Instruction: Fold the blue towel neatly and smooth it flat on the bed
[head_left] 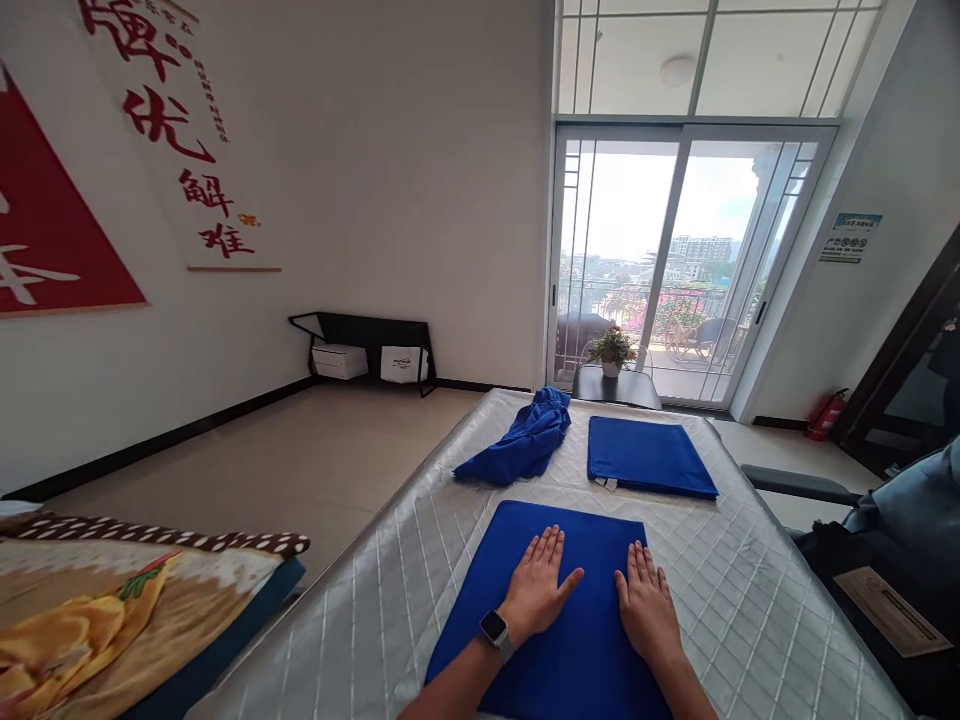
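Observation:
A folded blue cloth lies flat on the quilted silver-white cover in front of me. My left hand rests palm down on its left half, fingers straight and thumb out, with a watch on the wrist. On the cloth's right edge lies my right hand, also flat and open. Beyond them, a second folded blue cloth sits at the right, a white tag showing at its near edge. Left of that one is a crumpled blue cloth. Neither hand grips anything.
The quilted cover spreads over the surface before me. A patterned blanket is at the lower left, a dark bag at the right. Past the far edge stand a potted plant and a black shelf.

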